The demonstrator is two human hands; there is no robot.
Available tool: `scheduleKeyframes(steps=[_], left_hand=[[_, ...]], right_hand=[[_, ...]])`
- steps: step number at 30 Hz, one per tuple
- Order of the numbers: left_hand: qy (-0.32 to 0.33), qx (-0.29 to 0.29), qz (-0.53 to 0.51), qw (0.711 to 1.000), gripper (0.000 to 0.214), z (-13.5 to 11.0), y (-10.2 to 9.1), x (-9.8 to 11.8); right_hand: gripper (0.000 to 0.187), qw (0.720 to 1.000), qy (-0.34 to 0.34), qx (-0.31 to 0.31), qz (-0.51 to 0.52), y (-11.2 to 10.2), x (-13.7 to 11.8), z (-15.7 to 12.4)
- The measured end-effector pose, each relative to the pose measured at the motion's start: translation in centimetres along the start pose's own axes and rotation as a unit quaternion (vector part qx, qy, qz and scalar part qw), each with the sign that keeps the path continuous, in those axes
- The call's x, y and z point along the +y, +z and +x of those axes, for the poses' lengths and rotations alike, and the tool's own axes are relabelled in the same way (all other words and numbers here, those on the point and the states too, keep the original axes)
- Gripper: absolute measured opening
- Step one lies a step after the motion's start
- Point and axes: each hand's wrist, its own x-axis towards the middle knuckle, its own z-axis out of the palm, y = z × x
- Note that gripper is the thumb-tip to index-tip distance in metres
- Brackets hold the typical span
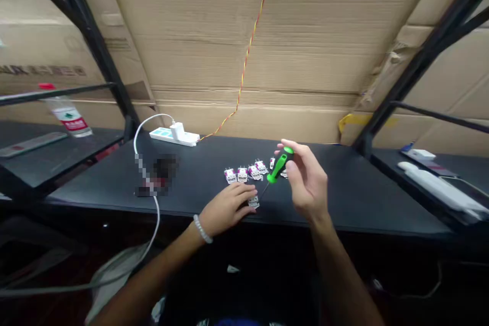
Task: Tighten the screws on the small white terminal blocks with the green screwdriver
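Note:
My right hand [308,183] grips a screwdriver [280,165] by its green and black handle, the thin shaft slanting down to the left. Its tip is close to a small white part [253,202]; whether it touches cannot be made out. My left hand [228,206], with a pale bead bracelet [201,229] at the wrist, holds that part against the black table between thumb and fingers. Behind it lies a row of several small white and purple parts [242,174] with thin pins. Some more lie partly hidden behind my right hand.
A white power strip [187,138] with a plugged-in charger and white cable [136,147] is at the back left. A twisted red-yellow wire [244,69] runs up the cardboard wall. Black metal frames [372,135] flank the table [367,193]. A bottle [71,117] stands far left.

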Motion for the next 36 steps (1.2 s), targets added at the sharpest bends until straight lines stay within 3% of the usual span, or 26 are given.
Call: scheduleKeyframes(steps=[4,10,15,21,26,32,36], left_hand=[[-0.001,-0.006,-0.002,1.0,0.04,0.05,-0.09,0.06],[0.0,0.002,0.0,1.0,0.041,-0.08,0.01,-0.04],[0.0,-0.003,0.006,1.0,0.042,-0.11,0.12,-0.15],[-0.002,-0.001,-0.003,1.0,0.041,-0.08,0.0,-0.05],[-0.003,-0.005,-0.006,1.0,0.04,-0.03,-0.1,0.07],[0.0,0.0,-0.005,1.0,0.041,-0.05,0.02,-0.07],[0.0,-0.001,-0.005,1.0,0.04,-0.11,-0.01,-0.03]], right_hand=[[0.037,0.995,-0.029,0.051,-0.082,-0.08,-0.29,0.19],[0.045,0.999,0.008,-0.028,0.014,-0.32,-0.2,-0.01],[0.035,0.995,-0.024,0.049,-0.085,-0.16,-0.26,0.02],[0.047,0.999,-0.023,-0.028,0.007,-0.33,-0.1,0.02],[0.038,0.994,-0.051,0.055,-0.08,-0.15,-0.31,0.05],[0.048,0.999,-0.038,-0.016,0.005,-0.14,-0.23,0.0],[0.041,0.995,-0.052,0.047,-0.069,0.01,-0.51,0.12]])
